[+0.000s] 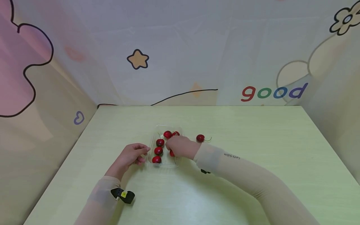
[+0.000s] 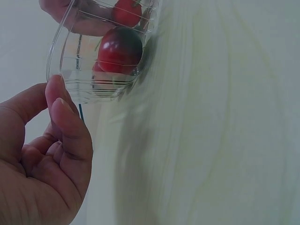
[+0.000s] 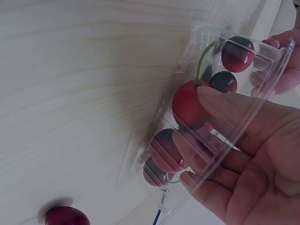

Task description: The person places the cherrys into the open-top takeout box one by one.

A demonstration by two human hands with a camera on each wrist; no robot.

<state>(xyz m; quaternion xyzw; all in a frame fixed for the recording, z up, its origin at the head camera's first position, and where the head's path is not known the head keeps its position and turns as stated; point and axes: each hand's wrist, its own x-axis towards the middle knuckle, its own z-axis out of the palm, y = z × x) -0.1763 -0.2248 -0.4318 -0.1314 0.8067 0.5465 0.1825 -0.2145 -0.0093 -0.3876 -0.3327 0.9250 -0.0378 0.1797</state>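
A clear plastic container [image 1: 168, 164] with several red cherries in it stands on the table. At its left rim my left hand [image 1: 132, 156] pinches the edge between thumb and forefinger; in the left wrist view the fingertips [image 2: 57, 84] lie right at the rim. Reaching in from the right, my right hand [image 1: 181, 146] holds a cherry [image 3: 190, 104] between thumb and fingers, its green stem pointing up in the right wrist view. Other cherries [image 1: 160, 142] line the container's left side, and two more [image 1: 167, 134] lie at its far end.
One loose cherry [image 1: 200, 138] with a stem lies on the table to the right of the container, near my right wrist. The pale wooden table [image 1: 253, 131] ends at a printed cloth backdrop [image 1: 180, 47], with cloth sides at left and right.
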